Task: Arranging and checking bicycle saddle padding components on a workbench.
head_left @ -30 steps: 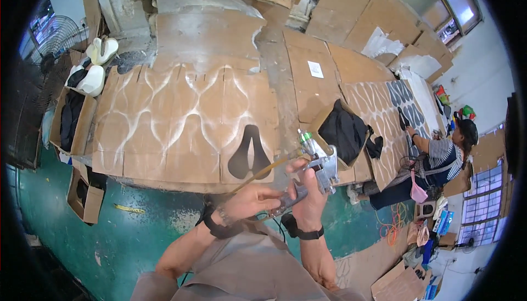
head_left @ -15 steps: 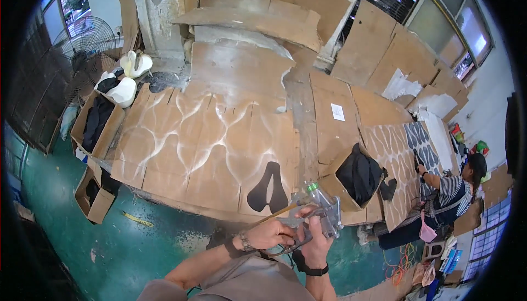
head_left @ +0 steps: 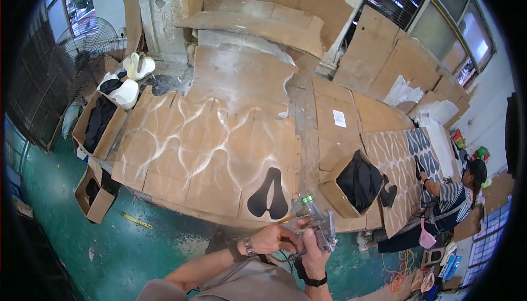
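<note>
My right hand (head_left: 314, 256) is wrapped round the handle of a spray gun (head_left: 323, 225) with a clear cup and a green cap, held just off the table's front edge. My left hand (head_left: 272, 239) has its fingers closed at the lower end of the gun's handle, beside a thin hose; the exact part pinched there is hidden by the fingers. Beyond the gun, one black wishbone-shaped pad (head_left: 267, 196) lies flat on a cardboard sheet (head_left: 219, 191) marked with whitish spray outlines.
An open carton of black pieces (head_left: 357, 183) stands right of the gun. At the left are another carton (head_left: 99, 125), white moulded shapes (head_left: 125, 93) and a wire-caged fan (head_left: 85, 54). A co-worker (head_left: 455, 196) reaches over pads on the right-hand cardboard. Orange cords (head_left: 402, 273) lie on the floor.
The spray gun has come slightly down and left and tilted a little. My left fingers have closed in at the handle's lower end. The pad stays in place.
</note>
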